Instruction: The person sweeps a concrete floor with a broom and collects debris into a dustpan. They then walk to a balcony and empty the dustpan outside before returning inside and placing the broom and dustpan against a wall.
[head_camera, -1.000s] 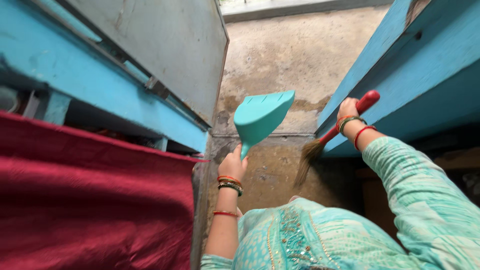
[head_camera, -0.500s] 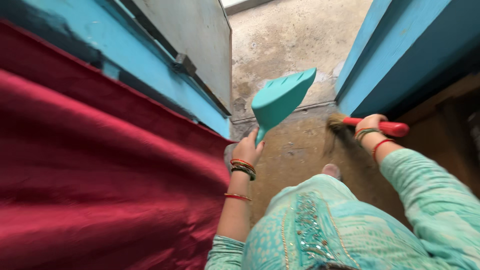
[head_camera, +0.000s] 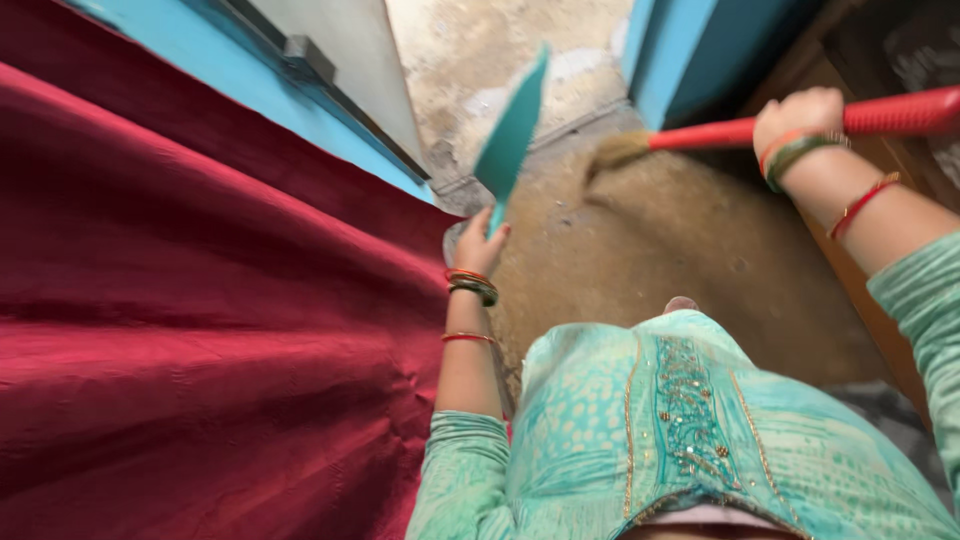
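1. Nearest, at the bottom, is the person's green tunic (head_camera: 660, 430) with gold trim down the front; a toe (head_camera: 681, 303) shows just past its hem.
2. A red cloth (head_camera: 200, 320) fills the near left, its edge just beside the left forearm.
3. The left hand (head_camera: 480, 243), with bangles (head_camera: 472, 285) at the wrist, is closed around the handle of a teal dustpan (head_camera: 512, 135). The pan is held up off the floor, seen edge-on, its mouth pointing far.
4. The right hand (head_camera: 800, 118), far right, grips a red broom (head_camera: 760, 128) by its handle. The handle runs level, and the bristles (head_camera: 615, 152) at its left end sit just right of the dustpan.
5. Below both lies a stained concrete floor (head_camera: 640, 240).
6. Farthest are a blue door frame (head_camera: 670, 40) on the right and a grey door (head_camera: 340, 50) on the left.
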